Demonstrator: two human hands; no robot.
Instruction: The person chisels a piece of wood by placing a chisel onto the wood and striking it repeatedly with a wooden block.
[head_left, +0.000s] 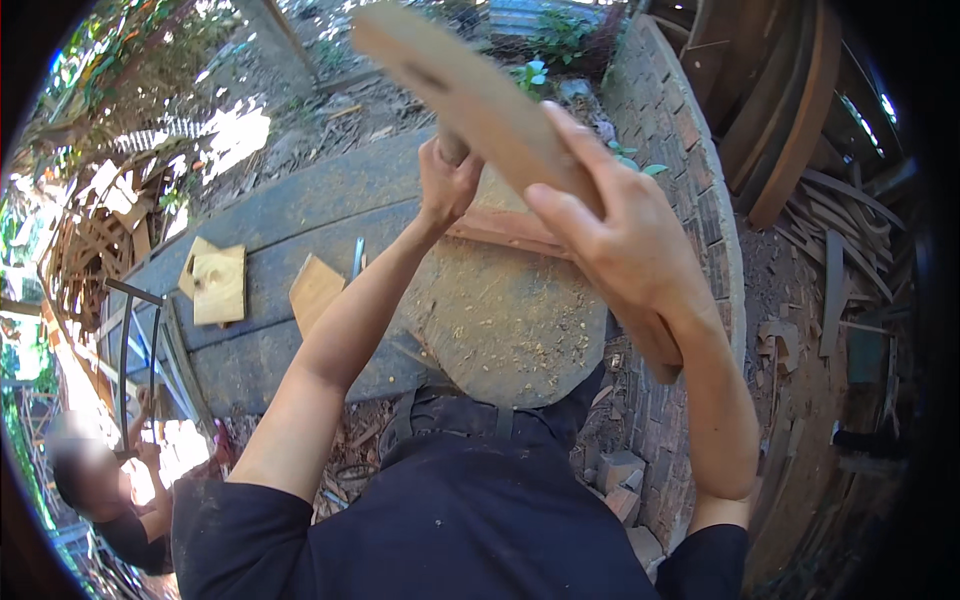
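Note:
My right hand [625, 235] is closed over a long, curved wooden piece [490, 105], thumb on the near side and fingers across the top. The piece is raised at a slant above the workbench and has a dark slot near its far end. Just left of it, my left hand [450, 185] is wrapped round a rounded brown piece [453, 148]. Only its blunt end shows under the curved wood; whether the two are joined I cannot tell. Below both hands, a reddish wooden bar [510, 230] lies across the bench, partly hidden by my right hand.
The dark plank bench [320, 205] bears wood chips, a pale block [218, 285], a flat offcut [318, 288] and a thin blue-grey tool [358, 257]. A brick wall [690, 150] borders it on the right. Another person [100, 480] holds a frame saw [140, 350] at left.

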